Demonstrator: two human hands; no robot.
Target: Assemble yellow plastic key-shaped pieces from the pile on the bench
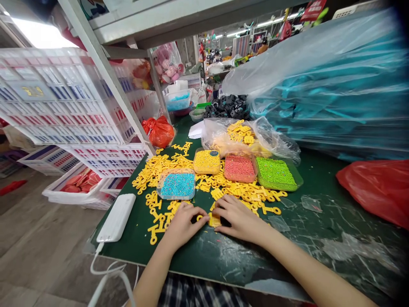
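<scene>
A blue-bead tray [178, 185] stands, presumably for easy reach, at 12 o'clock from the left hand [187, 221], whose grip is nearly closed, hold indeterminable, beside the yellow piece [215, 220] at 3 o'clock, which the right hand [235, 216] holds in a half-closed grip, apparently for steadiness.

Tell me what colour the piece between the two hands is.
The piece is yellow, seen in the head view.

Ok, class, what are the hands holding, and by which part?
A yellow piece, seemingly: left hand at its left end, right hand at its right; exact grip unclear.
</scene>
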